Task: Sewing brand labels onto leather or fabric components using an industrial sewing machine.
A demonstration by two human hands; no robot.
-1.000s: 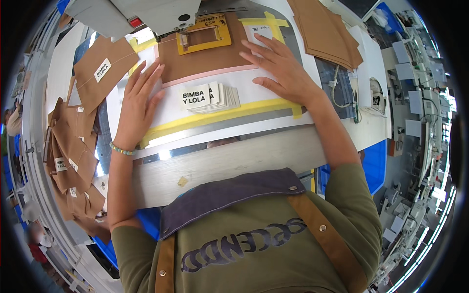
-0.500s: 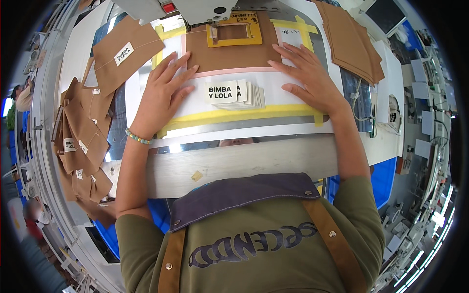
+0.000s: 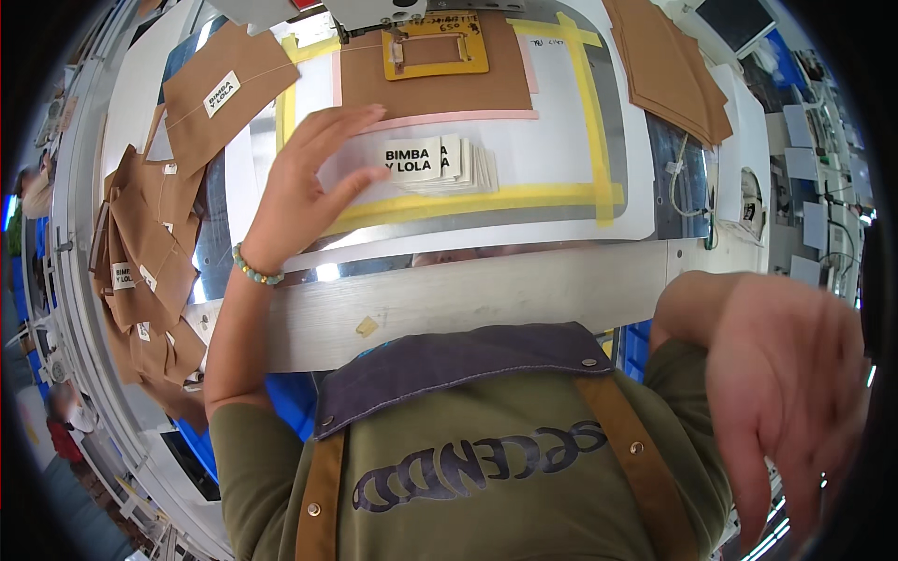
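Observation:
My left hand (image 3: 316, 173) rests at the left of the white work board (image 3: 552, 161), fingers stretched and thumb apart, holding nothing. Its thumb tip comes up to a fanned stack of white fabric labels (image 3: 412, 160) with black print. Beyond the fingers lies a brown fabric panel (image 3: 365, 92), edged by pink strips. On the panel sits a yellow frame (image 3: 435, 69) with a rectangular window, beneath the sewing machine head (image 3: 374, 13). Close to the camera at the right, my right hand (image 3: 786, 374) is raised off the table, somewhat blurred, fingers extended downward and nothing visible in them.
Brown panels with sewn labels (image 3: 154, 234) are heaped at the left, one larger panel (image 3: 224, 79) above them. At the far right lies a stack of plain brown panels (image 3: 669, 70). Yellow tape (image 3: 524, 194) borders the board. A blue bin (image 3: 288, 404) shows below the table edge.
My right hand has left the panel's right side and swung back toward me, up near the camera. My left hand stays at the left, its fingers now bunched closer near the panel's lower edge.

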